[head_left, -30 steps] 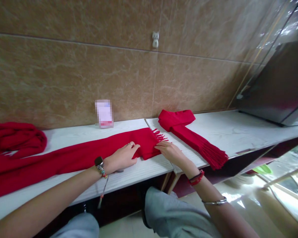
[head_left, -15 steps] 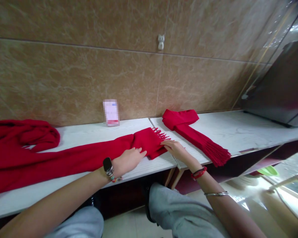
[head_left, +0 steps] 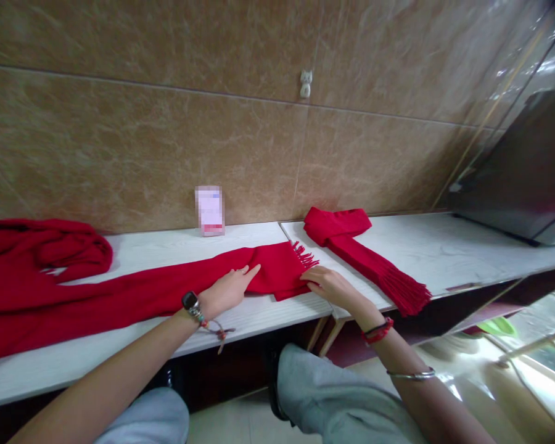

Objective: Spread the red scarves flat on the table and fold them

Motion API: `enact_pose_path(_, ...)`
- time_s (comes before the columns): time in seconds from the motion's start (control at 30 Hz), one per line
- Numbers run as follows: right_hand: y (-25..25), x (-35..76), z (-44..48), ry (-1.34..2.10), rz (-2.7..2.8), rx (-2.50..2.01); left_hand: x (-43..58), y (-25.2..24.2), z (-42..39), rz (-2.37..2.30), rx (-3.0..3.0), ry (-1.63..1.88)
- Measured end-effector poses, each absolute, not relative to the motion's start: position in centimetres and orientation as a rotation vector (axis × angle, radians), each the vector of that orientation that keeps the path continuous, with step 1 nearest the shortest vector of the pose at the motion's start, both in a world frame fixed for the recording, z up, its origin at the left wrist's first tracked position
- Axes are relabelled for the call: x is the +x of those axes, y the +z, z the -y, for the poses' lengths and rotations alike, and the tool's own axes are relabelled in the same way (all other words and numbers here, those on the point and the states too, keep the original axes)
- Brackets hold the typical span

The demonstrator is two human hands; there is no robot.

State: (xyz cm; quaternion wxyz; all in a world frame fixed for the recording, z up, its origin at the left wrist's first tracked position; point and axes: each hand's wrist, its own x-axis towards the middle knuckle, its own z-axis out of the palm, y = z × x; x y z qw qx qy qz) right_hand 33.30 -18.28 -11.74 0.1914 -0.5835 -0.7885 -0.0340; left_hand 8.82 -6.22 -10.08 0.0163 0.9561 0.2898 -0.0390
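Observation:
A long red scarf lies stretched along the white tabletop, its right end folded over and fringed. My left hand rests on it near the fold with fingers stretched out, open, and wears a watch and a bead bracelet. At the fringed end, my right hand has its bent fingers closed on the scarf's corner; part of the grip is hidden. The scarf's other end is bunched up at the far left. Farther right lies a second red scarf, folded at the back, with its fringe at the front edge.
A phone-like upright object, blurred out, leans against the brown tiled wall. Two white tables meet at a seam near my right hand. A large dark appliance stands at the far right. My knees are under the front edge.
My left hand has slid left, away from the fringed end, along the scarf. My right hand stays at the fringed corner, and the end lies slightly flatter.

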Motion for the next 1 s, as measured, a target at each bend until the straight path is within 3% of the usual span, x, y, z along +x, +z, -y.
enact_pose_path(0.23,-12.4,32.4,17.5,-0.209,2.209,-1.656,8.7,-9.5,2.4,-0.877,2.902,-0.301)
enact_pose_path(0.5,-13.8,31.8,16.5,-0.098,1.957,-1.494,7.8,-4.2,6.3,-0.802,2.964,0.016)
enact_pose_path(0.73,-14.0,33.7,18.1,0.229,2.047,-1.503,6.3,-8.6,11.9,-1.007,2.734,-0.416)
enact_pose_path(1.0,-11.3,33.3,17.7,0.240,2.175,-1.513,7.3,-6.8,10.0,-0.960,2.794,-0.103)
